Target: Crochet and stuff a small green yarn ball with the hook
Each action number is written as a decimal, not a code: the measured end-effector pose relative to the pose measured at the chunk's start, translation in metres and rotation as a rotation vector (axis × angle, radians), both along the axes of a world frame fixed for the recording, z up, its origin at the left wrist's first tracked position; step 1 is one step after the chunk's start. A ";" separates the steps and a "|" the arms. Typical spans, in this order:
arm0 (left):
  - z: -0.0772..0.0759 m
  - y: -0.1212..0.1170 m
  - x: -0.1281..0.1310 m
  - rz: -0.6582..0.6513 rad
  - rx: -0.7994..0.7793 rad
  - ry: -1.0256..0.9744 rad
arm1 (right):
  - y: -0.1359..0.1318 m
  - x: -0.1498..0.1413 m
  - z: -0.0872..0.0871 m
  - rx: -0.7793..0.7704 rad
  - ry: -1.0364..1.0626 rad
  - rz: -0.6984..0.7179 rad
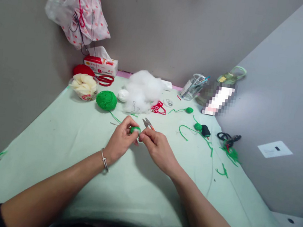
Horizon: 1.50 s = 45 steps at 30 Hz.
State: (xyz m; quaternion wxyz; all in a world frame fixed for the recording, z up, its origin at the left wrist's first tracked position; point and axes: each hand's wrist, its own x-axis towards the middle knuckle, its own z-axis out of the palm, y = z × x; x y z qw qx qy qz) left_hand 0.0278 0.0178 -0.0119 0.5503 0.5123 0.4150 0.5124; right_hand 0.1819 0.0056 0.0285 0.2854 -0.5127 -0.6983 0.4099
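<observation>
Between the thumb and fingers of my left hand [120, 139] is a small green yarn piece [135, 130] with white stuffing showing on it. My right hand [159, 149] is closed in a pinch against the right side of this piece; what its fingertips hold is hidden. Just beyond the hands lie thread snips [149, 123] with their blades apart. A green yarn ball [106, 100] sits to the left, and its strand runs toward my left hand. Farther back is a heap of white stuffing [143, 89].
At the back left are a tub [84, 87], red-handled scissors [106, 80] and a tissue box [101, 65]. A clear cup [193, 87] and a bottle [217, 91] stand at the back right. Small green yarn pieces [198, 126] and a dark cable [224, 136] lie on the right.
</observation>
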 end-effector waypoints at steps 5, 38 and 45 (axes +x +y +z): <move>-0.004 0.004 -0.003 0.026 0.059 -0.007 | 0.000 -0.011 -0.006 -0.087 0.197 -0.069; 0.029 0.026 -0.046 0.293 0.157 -0.311 | 0.014 0.003 -0.019 0.156 0.205 -0.130; 0.044 0.038 -0.080 0.302 0.322 -0.413 | 0.025 -0.010 -0.047 0.312 -0.434 -0.014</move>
